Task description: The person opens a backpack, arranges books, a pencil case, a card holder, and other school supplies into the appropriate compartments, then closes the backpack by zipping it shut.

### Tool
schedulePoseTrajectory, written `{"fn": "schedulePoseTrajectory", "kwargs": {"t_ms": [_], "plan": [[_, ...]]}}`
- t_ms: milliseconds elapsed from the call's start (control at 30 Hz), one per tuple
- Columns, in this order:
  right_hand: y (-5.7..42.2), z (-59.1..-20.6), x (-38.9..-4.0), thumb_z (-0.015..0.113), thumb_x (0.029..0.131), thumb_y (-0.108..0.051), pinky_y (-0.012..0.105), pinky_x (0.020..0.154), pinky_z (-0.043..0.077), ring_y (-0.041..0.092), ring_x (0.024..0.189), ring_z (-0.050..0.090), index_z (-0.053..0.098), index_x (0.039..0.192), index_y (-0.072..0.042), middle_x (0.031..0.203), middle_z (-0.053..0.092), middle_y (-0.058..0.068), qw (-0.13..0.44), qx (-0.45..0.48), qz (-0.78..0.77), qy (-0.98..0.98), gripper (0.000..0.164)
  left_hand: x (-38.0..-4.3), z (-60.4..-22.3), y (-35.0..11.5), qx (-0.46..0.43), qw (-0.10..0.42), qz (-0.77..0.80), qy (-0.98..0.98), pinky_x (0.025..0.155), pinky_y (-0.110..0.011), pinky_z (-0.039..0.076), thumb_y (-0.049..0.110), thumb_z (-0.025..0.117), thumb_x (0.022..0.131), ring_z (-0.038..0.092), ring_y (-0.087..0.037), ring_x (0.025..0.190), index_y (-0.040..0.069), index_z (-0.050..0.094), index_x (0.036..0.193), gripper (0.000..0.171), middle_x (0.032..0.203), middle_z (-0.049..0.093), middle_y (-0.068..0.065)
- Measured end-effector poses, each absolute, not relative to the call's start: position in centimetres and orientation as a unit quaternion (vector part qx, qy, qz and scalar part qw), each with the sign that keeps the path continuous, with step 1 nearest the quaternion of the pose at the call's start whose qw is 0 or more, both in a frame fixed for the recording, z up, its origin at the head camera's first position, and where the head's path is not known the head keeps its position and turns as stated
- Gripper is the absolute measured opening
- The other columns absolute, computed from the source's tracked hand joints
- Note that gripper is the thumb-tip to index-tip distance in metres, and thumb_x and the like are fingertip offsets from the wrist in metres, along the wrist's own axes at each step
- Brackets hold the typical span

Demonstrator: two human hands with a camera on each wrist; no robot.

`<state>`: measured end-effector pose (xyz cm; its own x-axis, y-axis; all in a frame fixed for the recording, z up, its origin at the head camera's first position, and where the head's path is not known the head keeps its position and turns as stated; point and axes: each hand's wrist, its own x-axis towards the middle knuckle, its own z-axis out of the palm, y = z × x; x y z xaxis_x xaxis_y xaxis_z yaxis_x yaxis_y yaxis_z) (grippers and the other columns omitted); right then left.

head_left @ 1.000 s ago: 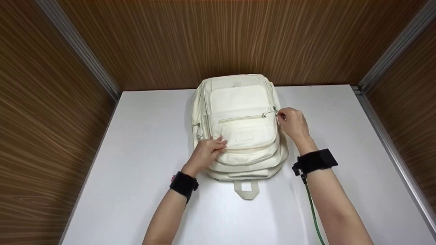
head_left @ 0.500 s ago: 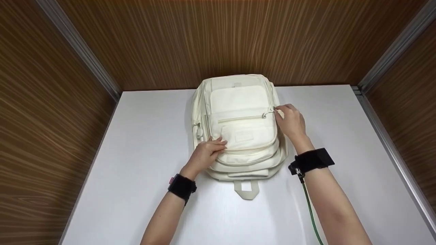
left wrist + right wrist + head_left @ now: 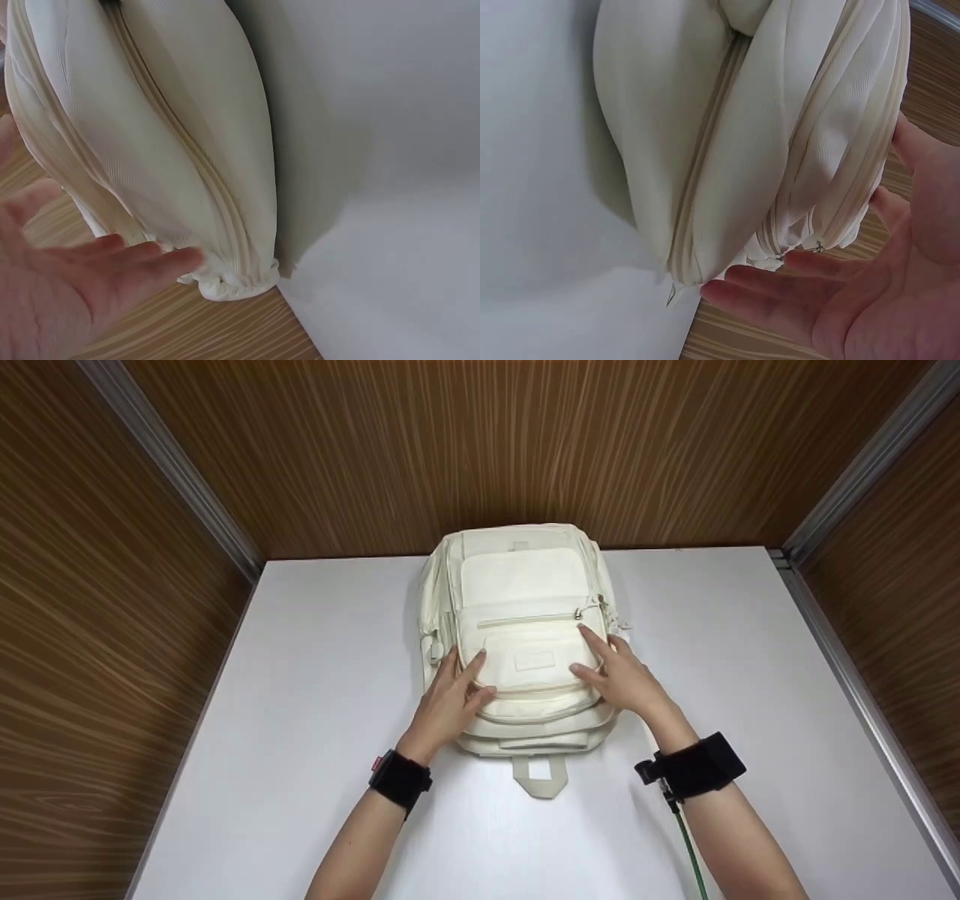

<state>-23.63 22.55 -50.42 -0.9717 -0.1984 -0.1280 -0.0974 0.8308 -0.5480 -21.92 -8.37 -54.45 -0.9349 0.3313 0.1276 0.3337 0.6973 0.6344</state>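
Note:
A cream backpack (image 3: 525,574) lies front side up on the white table, its grey-beige carry loop (image 3: 541,789) toward me. My left hand (image 3: 448,701) is at its left side, fingers spread and fairly straight, thumb and index over the lower front pocket. On the opposite side my right hand (image 3: 622,675) has its fingers spread, thumb and index over the front pocket's edge. A metal zipper pull (image 3: 578,614) sits at the right end of the front zipper, just above the right fingertips. In the right wrist view, straight fingers (image 3: 780,296) reach along the bag's side.
The white table (image 3: 315,675) extends on both sides of the bag. Wood-grain panels (image 3: 480,450) stand behind and at both sides, joined by metal corner strips (image 3: 172,465). A green cable (image 3: 691,851) runs down from the black right wrist strap (image 3: 697,769).
My right hand has let go of the zipper area at the bag's right edge, moved down toward me and spread its fingers. The left fingers have spread apart. The backpack stays in place.

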Motion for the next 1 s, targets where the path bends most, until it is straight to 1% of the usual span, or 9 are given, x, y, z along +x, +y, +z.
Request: {"fn": "schedulePoseTrajectory", "kwargs": {"t_ms": [67, 100, 167, 233, 300, 400, 567, 800, 1000], "plan": [[22.3, -50.7, -23.2, 0.049, 0.099, -0.053, 0.070, 0.096, 0.033, 0.049, 0.120, 0.050, 0.015, 0.158, -0.026, 0.151, 0.013, 0.039, 0.098, -0.075, -0.287, 0.950, 0.073, -21.9, -54.5, -8.2, -0.166, -0.048, -0.345, -0.922, 0.104, -0.061, 0.031, 0.056, 0.044, 0.099, 0.011, -0.045, 0.144, 0.031, 0.025, 0.156, 0.066, 0.158, 0.011, -0.028], [22.2, -50.8, -23.1, 0.049, 0.099, -0.052, 0.070, 0.098, 0.031, 0.050, 0.124, 0.046, 0.014, 0.159, -0.026, 0.151, 0.013, 0.040, 0.098, -0.072, -0.290, 0.949, 0.073, -22.0, -54.5, -8.2, -0.163, -0.068, -0.345, -0.922, 0.106, -0.062, 0.028, 0.057, 0.042, 0.099, 0.008, -0.045, 0.144, 0.033, 0.021, 0.156, 0.066, 0.158, 0.009, -0.028], [22.1, -51.1, -22.8, 0.049, 0.100, -0.050, 0.071, 0.099, 0.030, 0.053, 0.128, 0.039, 0.014, 0.159, -0.025, 0.149, 0.015, 0.041, 0.092, -0.069, -0.292, 0.949, 0.073, -22.2, -54.5, -8.2, -0.160, -0.092, -0.346, -0.920, 0.108, -0.063, 0.023, 0.058, 0.040, 0.100, 0.005, -0.043, 0.145, 0.035, 0.018, 0.156, 0.065, 0.158, 0.009, -0.028], [22.0, -51.3, -22.7, 0.049, 0.100, -0.050, 0.070, 0.099, 0.030, 0.054, 0.127, 0.040, 0.014, 0.159, -0.025, 0.149, 0.016, 0.042, 0.088, -0.065, -0.295, 0.949, 0.072, -22.4, -54.7, -8.2, -0.161, -0.105, -0.348, -0.917, 0.110, -0.062, 0.019, 0.058, 0.039, 0.100, 0.003, -0.041, 0.146, 0.036, 0.018, 0.156, 0.064, 0.157, 0.010, -0.028], [21.9, -51.4, -22.6, 0.049, 0.100, -0.050, 0.070, 0.098, 0.032, 0.054, 0.122, 0.045, 0.014, 0.159, -0.025, 0.148, 0.017, 0.042, 0.086, -0.063, -0.295, 0.950, 0.073, -22.6, -54.8, -8.3, -0.164, -0.113, -0.353, -0.914, 0.110, -0.061, 0.018, 0.058, 0.038, 0.100, 0.003, -0.039, 0.146, 0.037, 0.017, 0.155, 0.063, 0.158, 0.010, -0.026], [21.9, -51.5, -22.7, 0.049, 0.100, -0.050, 0.070, 0.097, 0.033, 0.053, 0.118, 0.048, 0.014, 0.159, -0.025, 0.148, 0.018, 0.042, 0.087, -0.063, -0.296, 0.949, 0.073, -23.0, -55.0, -8.4, -0.163, -0.119, -0.359, -0.911, 0.111, -0.061, 0.017, 0.059, 0.039, 0.100, 0.003, -0.038, 0.146, 0.040, 0.017, 0.154, 0.062, 0.159, 0.010, -0.023], [22.1, -51.6, -23.2, 0.047, 0.100, -0.050, 0.070, 0.098, 0.032, 0.056, 0.121, 0.044, 0.011, 0.159, -0.026, 0.147, 0.020, 0.042, 0.092, -0.059, -0.291, 0.950, 0.073, -23.8, -55.2, -8.3, -0.162, -0.119, -0.365, -0.909, 0.111, -0.058, 0.017, 0.060, 0.039, 0.099, 0.006, -0.040, 0.145, 0.043, 0.017, 0.153, 0.061, 0.159, 0.009, -0.024], [22.4, -51.7, -24.4, 0.045, 0.100, -0.053, 0.069, 0.096, 0.035, 0.054, 0.119, 0.046, 0.008, 0.159, -0.029, 0.148, 0.024, 0.038, 0.101, -0.045, -0.282, 0.953, 0.073, -25.2, -55.3, -7.9, -0.161, -0.120, -0.364, -0.909, 0.111, -0.059, 0.016, 0.062, 0.038, 0.098, 0.004, -0.037, 0.146, 0.046, 0.014, 0.152, 0.061, 0.161, 0.009, -0.018], [22.5, -51.7, -25.3, 0.045, 0.100, -0.053, 0.067, 0.093, 0.038, 0.051, 0.117, 0.049, 0.007, 0.159, -0.030, 0.147, 0.025, 0.038, 0.109, -0.039, -0.286, 0.951, 0.073, -26.0, -55.2, -7.7, -0.161, -0.129, -0.366, -0.907, 0.111, -0.058, 0.019, 0.060, 0.039, 0.099, 0.003, -0.037, 0.147, 0.045, 0.015, 0.153, 0.061, 0.160, 0.010, -0.020]]}}
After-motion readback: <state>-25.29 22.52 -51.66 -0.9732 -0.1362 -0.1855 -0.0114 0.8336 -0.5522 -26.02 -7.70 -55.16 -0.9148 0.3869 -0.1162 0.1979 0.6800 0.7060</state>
